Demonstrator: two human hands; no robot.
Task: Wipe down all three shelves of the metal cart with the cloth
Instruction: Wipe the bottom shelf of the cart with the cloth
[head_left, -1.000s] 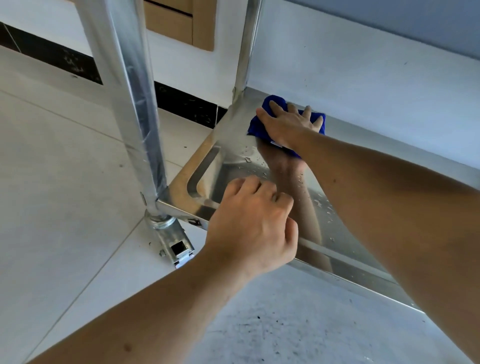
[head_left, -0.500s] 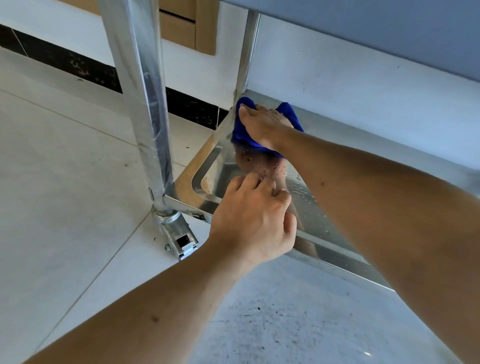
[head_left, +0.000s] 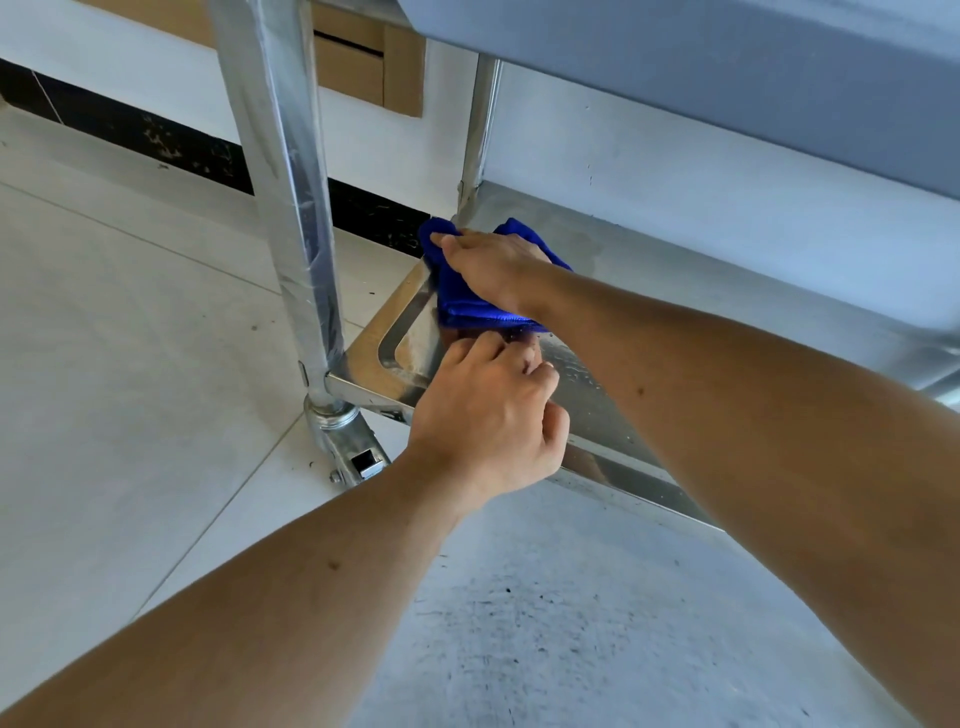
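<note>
Head view, only one we have. Bottom shelf of the metal cart, near-left corner zone. Right hand lies flat with fingers extended, pressing the blue cloth onto the shelf at its left end, next to the rear post. One cloth corner laps over the raised left rim. Left hand is curled over the shelf's front edge, fingers bent onto the steel, holding nothing else; looks like it's bracing the cart.

Doing this step well, my read:
- cart is on casters, so keep that left-hand brace on or it will roll under the push
- keep the palm flat, so the whole cloth stays on the steel rather than just the fingertips
- work the cloth into the rim's inside curve and around the post foot, where dirt collects
- water droplets sit on the steel right of the left hand; overlapping passes toward there, or it streaks

Count:
- hands: 2
- cloths: 1
- posts: 2 visible, front post and rear
- casters: 1, the caster under the front post
- shelves: bottom one clear; the grey slab overhead is probably the underside of the next shelf, can't confirm. Third not in frame.
</note>
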